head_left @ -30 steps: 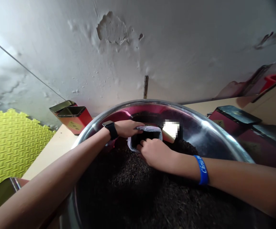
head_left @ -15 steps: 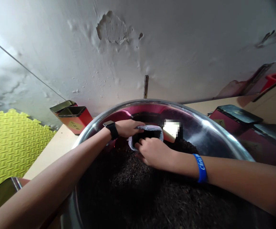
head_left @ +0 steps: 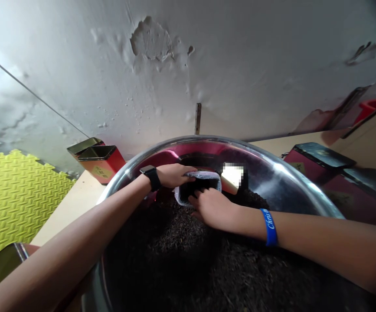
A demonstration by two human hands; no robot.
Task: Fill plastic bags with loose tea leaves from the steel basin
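Observation:
A container lined with clear plastic (head_left: 204, 174) stands inside a large metal basin (head_left: 311, 186), its dark mouth facing me. The plastic liner is folded outward over the rim. My left hand (head_left: 174, 175), with a black watch on the wrist, grips the container's far left rim, fingers along the edge. On the near side, my right hand (head_left: 215, 209) hooks its fingers over the rim into the mouth, the thumb lower on the outside; its fingertips are hidden in shadow. Around the container lie dark, dry shreds like loose tea leaves (head_left: 184, 234).
Beside the container in the basin is a pale box-like object (head_left: 231, 177), partly blurred out. Red and gold tins (head_left: 101, 164) stand left of the basin, and more red tins (head_left: 324, 156) at right. A yellow foam mat (head_left: 18, 195) lies left, and a peeling wall (head_left: 240, 78) rises behind.
My right hand's fingers have shifted slightly right and reach a little further into the container's mouth. My left hand keeps its hold on the rim.

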